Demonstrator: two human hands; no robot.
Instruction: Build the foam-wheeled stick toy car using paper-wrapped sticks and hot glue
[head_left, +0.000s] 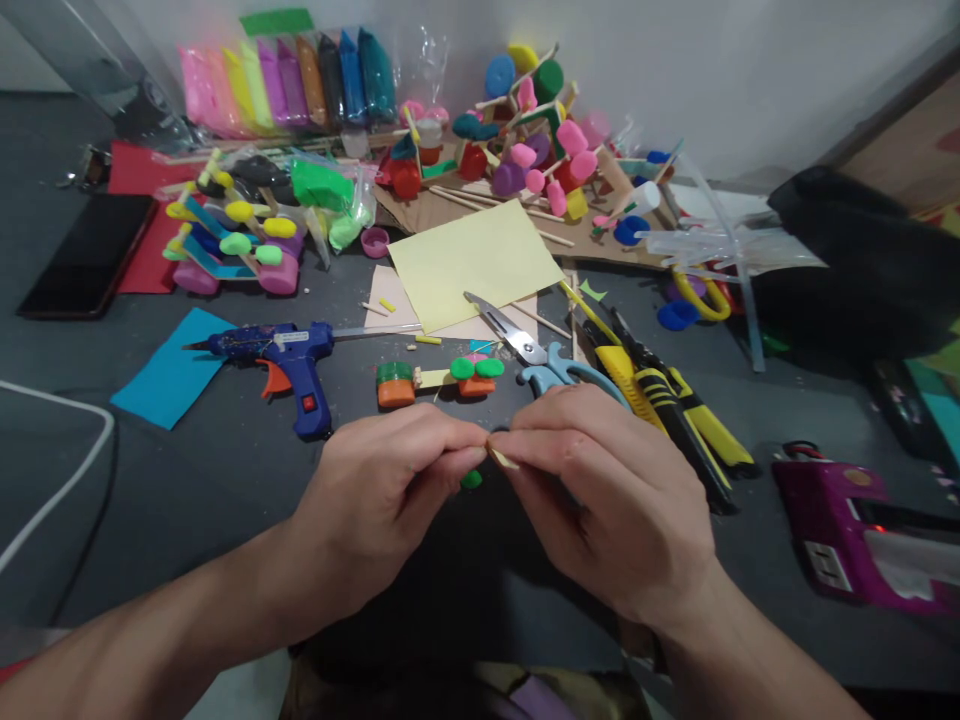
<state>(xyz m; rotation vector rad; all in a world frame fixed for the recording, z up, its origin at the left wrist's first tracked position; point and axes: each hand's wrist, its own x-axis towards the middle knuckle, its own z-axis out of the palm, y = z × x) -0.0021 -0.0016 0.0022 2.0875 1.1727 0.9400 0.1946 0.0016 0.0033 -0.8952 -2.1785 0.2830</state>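
My left hand (390, 475) and my right hand (611, 500) are closed, with their thumbs and forefingers pinched together at the middle of the desk. Between the fingertips is a small pale yellow strip (504, 459), mostly hidden; its material is hard to tell. Just below the left fingertips shows a green clay piece (471, 480). Beyond the hands stands a small model (433, 379) with orange and green clay ends joined by a pale bar. Light-blue-handled scissors (529, 350) lie partly open past my right hand, blades toward the pale yellow paper sheet (472, 265).
A blue glue gun (289, 360) lies left on blue paper (169, 375), near a phone (90, 255). Yellow-black cutters (675, 420) lie at right, beside a purple power box (862, 530). Clay-wheeled models (232, 240), clay packets (292, 85) and a black bag (862, 270) line the back.
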